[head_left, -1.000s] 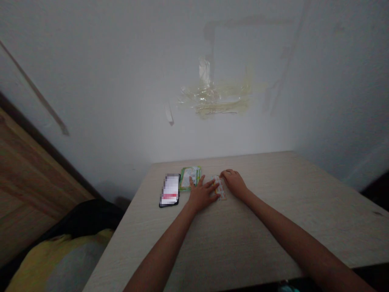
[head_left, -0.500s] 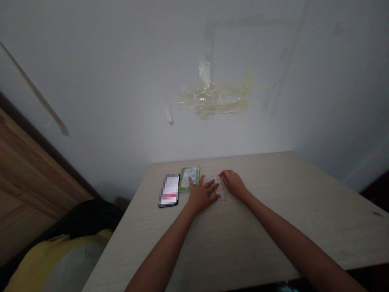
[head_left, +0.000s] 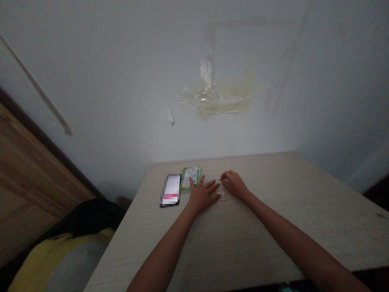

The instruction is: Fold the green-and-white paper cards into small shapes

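Note:
My left hand (head_left: 203, 195) lies with its fingers spread. Some fingertips rest on the left side of a small light sheet with coloured printed rows (head_left: 223, 195), while others reach the near edge of a green-and-white packet (head_left: 195, 173). At the sheet's upper right edge, my right hand (head_left: 235, 183) has its fingers drawn together in a pinch; the hand partly hides what its fingertips grip. The sheet lies flat on the table, partly covered by the left fingers. A dark-edged phone (head_left: 170, 190) with a blurred bright screen lies left of the packet.
The pale wood-grain table (head_left: 261, 251) meets a grey wall (head_left: 121, 81) marked with old tape (head_left: 212, 95). Left of the table are a yellow-and-grey cloth-like item (head_left: 60, 259), something black behind it, and a wooden panel (head_left: 30, 174).
The right fingertips have shifted slightly at the sheet's edge. The left hand keeps its spread pose. The whole view has moved a little.

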The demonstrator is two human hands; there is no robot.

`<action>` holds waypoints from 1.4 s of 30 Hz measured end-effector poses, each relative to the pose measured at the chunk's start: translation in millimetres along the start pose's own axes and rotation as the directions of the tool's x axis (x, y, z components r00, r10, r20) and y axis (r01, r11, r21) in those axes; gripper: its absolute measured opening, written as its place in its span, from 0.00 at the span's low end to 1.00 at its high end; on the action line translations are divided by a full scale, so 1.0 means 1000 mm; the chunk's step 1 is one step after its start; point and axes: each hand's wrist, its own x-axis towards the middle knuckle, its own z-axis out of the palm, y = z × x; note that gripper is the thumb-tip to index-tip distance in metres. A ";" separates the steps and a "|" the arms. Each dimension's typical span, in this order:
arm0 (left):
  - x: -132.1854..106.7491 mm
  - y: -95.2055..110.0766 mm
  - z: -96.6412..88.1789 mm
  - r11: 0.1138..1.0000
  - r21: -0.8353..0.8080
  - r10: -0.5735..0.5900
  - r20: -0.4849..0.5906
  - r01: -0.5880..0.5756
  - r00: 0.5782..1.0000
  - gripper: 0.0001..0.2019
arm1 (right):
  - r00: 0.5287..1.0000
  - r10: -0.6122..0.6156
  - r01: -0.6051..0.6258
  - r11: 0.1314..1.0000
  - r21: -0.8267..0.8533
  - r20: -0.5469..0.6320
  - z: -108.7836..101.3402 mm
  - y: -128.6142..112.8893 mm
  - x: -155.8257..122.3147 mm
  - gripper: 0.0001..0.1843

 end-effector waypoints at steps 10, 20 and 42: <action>0.001 -0.002 0.002 0.999 -0.034 0.003 -0.014 -0.004 1.000 0.25 | 0.999 -0.033 0.034 0.999 0.037 -0.032 -0.004 -0.003 -0.010 0.04; 0.001 0.000 0.001 1.000 -0.029 -0.008 -0.020 0.007 1.000 0.25 | 0.995 -0.096 0.095 0.993 0.064 0.010 -0.013 -0.011 -0.017 0.07; 0.002 -0.003 0.008 1.000 -0.026 0.002 -0.048 -0.003 0.999 0.24 | 0.980 -0.174 0.159 0.975 0.156 0.092 -0.030 -0.029 -0.048 0.11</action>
